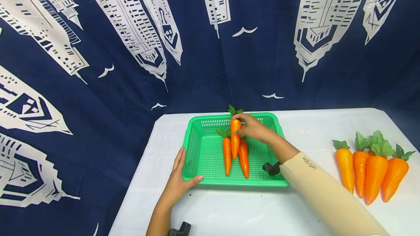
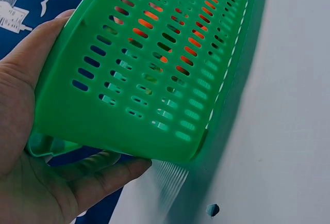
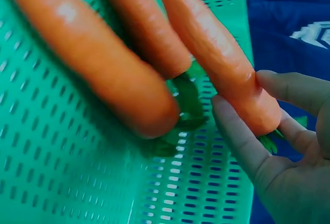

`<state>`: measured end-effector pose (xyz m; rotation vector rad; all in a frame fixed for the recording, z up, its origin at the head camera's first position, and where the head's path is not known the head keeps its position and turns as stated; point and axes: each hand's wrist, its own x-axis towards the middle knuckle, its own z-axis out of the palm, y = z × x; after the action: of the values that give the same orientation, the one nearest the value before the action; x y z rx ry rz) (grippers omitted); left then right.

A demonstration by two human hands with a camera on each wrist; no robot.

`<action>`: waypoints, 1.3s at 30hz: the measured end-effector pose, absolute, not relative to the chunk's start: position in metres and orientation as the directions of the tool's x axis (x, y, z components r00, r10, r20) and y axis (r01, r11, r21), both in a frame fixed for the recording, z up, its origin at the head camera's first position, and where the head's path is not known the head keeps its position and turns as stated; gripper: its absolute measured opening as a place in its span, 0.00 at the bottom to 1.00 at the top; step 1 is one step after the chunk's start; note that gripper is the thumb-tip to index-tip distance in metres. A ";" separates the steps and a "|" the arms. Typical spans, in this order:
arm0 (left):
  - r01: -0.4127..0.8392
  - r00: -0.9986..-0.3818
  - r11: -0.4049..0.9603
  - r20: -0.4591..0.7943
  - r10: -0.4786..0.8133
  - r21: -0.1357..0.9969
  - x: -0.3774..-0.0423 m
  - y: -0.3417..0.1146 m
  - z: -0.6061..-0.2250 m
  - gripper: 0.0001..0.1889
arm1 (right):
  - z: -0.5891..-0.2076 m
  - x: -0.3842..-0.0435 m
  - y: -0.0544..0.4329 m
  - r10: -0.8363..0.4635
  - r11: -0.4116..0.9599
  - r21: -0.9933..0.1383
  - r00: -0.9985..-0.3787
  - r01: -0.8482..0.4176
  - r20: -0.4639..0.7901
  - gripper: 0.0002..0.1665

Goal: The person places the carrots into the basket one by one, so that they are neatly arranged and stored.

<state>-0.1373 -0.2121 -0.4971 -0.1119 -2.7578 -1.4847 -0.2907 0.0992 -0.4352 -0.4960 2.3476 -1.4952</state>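
Observation:
A green plastic basket (image 1: 210, 182) with slotted walls sits on the white-covered table. At its near left corner my left hand (image 1: 177, 185) holds the rim, thumb at the front edge and fingers along the left side. In the left wrist view that hand (image 2: 46, 182) reaches round the basket's corner (image 2: 103, 126). Over the basket, my right hand (image 1: 254, 127) pinches an orange carrot (image 1: 234, 139) near its leafy top. Thumb and fingers take the carrot (image 3: 221, 59) from both sides in the right wrist view. Two other carrots, one left (image 1: 227, 157) and one right (image 1: 244, 159), lie on the basket floor.
Several more leafy-topped carrots (image 1: 374, 177) lie grouped on the table's right side. A dark blue cloth (image 1: 210, 72) printed with white buildings hangs behind the table (image 1: 229, 210). Black wrist devices (image 1: 271, 169) show at both wrists.

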 end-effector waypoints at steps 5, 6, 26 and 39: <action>0.065 -0.997 0.545 0.038 0.060 0.836 -0.138 -0.211 -0.496 0.61 | -0.444 -0.291 0.096 -0.420 0.531 -0.834 -0.901 -0.148 -0.108 0.33; 0.069 -0.997 0.545 0.042 0.061 0.836 -0.138 -0.210 -0.495 0.61 | -0.444 -0.291 0.095 -0.418 0.546 -0.824 -0.902 -0.153 -0.110 0.33; 0.069 -0.997 0.550 0.044 0.059 0.832 -0.137 -0.211 -0.496 0.62 | -0.465 -0.292 0.088 -0.514 0.634 -0.707 -0.854 -0.314 -0.082 0.20; 0.074 -0.997 0.544 0.047 0.064 0.836 -0.137 -0.212 -0.497 0.61 | -0.473 -0.291 0.089 -0.507 0.712 -0.623 -0.851 -0.325 -0.136 0.21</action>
<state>-0.1370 -0.2119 -0.4973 -0.1233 -2.7512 -1.4896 -0.2915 0.0890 -0.4730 -0.6542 2.6228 -0.8726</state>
